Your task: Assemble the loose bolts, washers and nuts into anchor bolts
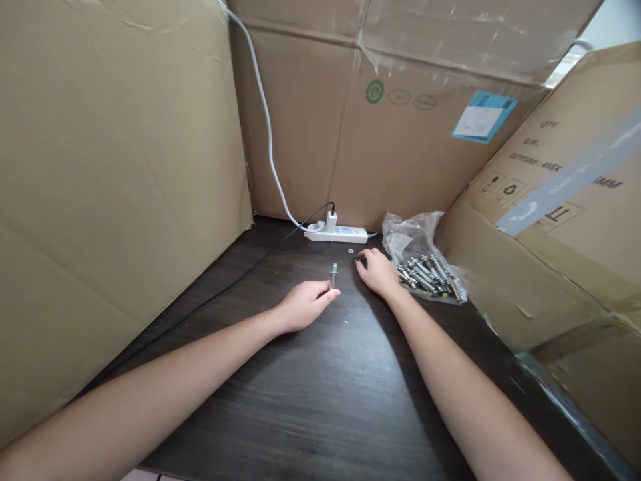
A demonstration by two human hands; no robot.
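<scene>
Between the thumb and fingers of my left hand [306, 305] stands a metal expansion bolt [334, 269], upright, its threaded end up; the grip hides its lower part. My right hand [376, 270] is farther forward and to the right, low over the table with curled fingers. A small dark thing shows at its fingertips, too small to name. Just beyond those fingertips a small washer [350, 251] lies flat on the dark table. Right of my right hand, a clear plastic bag [411, 234] lies open with several similar expansion bolts [425, 272] in it.
A white power strip [345, 234] with a plugged-in white adapter [331, 220] lies at the back. Its black cable [240, 277] crosses the table's left side. Large cardboard boxes wall in the dark wooden table [300, 401] at left, back and right.
</scene>
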